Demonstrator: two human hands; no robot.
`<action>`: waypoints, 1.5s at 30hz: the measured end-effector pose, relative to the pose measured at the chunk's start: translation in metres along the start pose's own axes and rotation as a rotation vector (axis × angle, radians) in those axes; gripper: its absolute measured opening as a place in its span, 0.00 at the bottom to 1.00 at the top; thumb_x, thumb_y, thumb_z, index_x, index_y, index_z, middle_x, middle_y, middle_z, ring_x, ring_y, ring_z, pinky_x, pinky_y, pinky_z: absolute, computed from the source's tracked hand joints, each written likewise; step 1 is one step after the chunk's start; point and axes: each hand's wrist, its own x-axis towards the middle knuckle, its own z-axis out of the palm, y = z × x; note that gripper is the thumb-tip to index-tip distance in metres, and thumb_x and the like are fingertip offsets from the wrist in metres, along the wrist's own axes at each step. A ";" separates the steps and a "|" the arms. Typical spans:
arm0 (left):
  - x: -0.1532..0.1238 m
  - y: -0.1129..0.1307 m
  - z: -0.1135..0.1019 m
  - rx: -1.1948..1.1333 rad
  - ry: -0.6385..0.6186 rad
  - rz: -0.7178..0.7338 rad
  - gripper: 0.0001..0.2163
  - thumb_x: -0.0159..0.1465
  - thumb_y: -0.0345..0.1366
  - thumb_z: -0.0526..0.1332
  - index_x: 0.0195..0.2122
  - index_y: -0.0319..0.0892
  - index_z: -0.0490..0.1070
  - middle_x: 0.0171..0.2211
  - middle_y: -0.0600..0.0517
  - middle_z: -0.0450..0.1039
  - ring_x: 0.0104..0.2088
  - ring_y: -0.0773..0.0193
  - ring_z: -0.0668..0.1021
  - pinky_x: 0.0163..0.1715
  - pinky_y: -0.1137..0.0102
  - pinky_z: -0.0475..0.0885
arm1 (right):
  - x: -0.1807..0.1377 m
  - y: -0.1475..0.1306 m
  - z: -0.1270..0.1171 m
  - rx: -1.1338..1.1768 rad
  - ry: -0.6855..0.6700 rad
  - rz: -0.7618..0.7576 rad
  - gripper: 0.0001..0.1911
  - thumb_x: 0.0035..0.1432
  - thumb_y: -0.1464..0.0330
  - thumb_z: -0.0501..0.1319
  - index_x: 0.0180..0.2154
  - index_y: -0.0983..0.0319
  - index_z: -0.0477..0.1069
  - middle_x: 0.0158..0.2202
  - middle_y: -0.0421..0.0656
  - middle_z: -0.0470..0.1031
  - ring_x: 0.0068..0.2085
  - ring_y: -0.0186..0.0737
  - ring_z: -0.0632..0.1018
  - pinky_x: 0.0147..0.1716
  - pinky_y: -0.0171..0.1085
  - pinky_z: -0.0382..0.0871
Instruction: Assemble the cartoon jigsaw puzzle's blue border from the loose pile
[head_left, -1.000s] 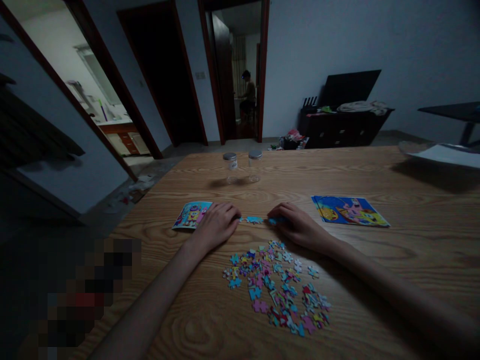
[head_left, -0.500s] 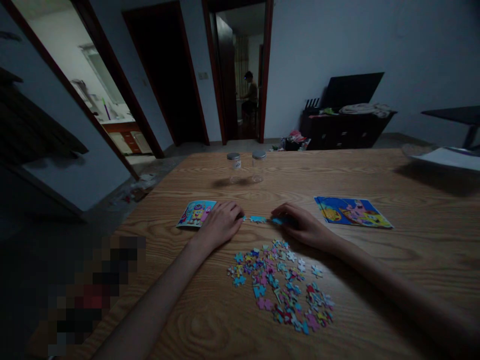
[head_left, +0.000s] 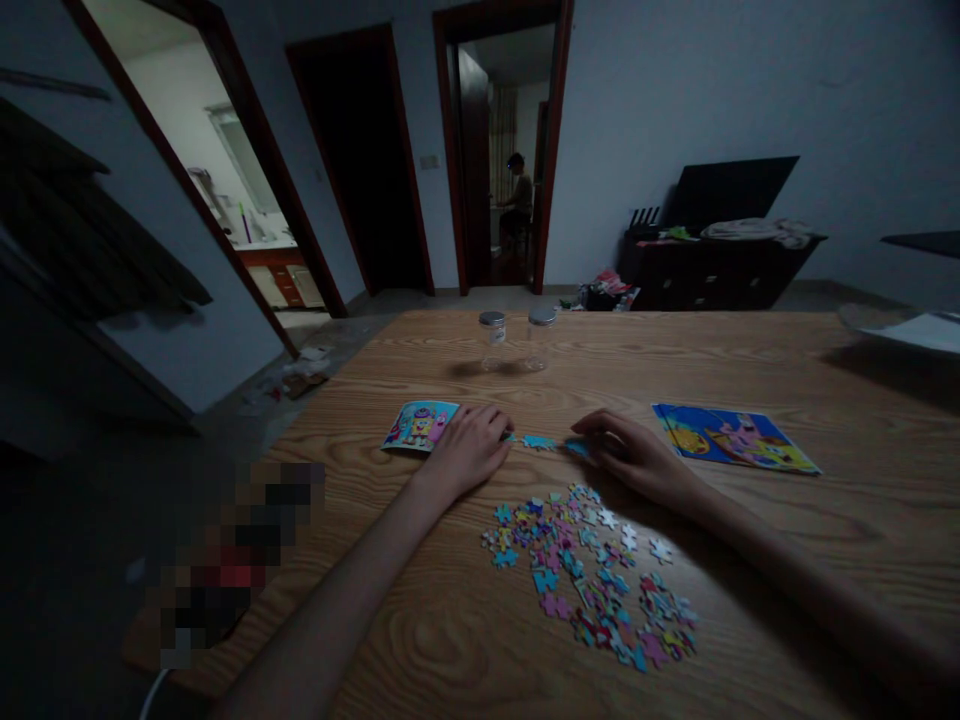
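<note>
My left hand (head_left: 474, 442) rests on the wooden table with its fingers curled down over a small blue puzzle piece (head_left: 510, 437), most of which they cover. Its back overlaps the right edge of a cartoon picture card (head_left: 420, 425). To the right, the bent fingers of my right hand (head_left: 628, 456) are at another blue puzzle piece (head_left: 575, 447), partly covering it. Between the two hands, a short strip of blue puzzle pieces (head_left: 538, 442) lies flat, touched by neither. Nearer to me spreads a loose pile of colourful puzzle pieces (head_left: 600, 580).
Two clear jars with grey lids, a left jar (head_left: 493, 340) and a right jar (head_left: 541, 338), stand beyond my hands. A blue cartoon puzzle packet (head_left: 735, 438) lies right of my right hand. A blurred-out item (head_left: 232, 560) sits at the left table edge. Another person (head_left: 516, 195) sits beyond the doorway.
The view has swung slightly left, so everything appears shifted right. My right index finger seems a little higher over its piece; my left hand keeps its place.
</note>
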 end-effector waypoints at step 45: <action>-0.011 0.051 0.022 -0.084 -0.233 0.159 0.20 0.72 0.36 0.51 0.24 0.41 0.72 0.24 0.48 0.77 0.25 0.61 0.76 0.26 0.66 0.55 | -0.084 -0.054 -0.012 -0.106 -0.280 -0.042 0.32 0.77 0.53 0.31 0.31 0.58 0.63 0.24 0.41 0.67 0.25 0.41 0.69 0.31 0.42 0.60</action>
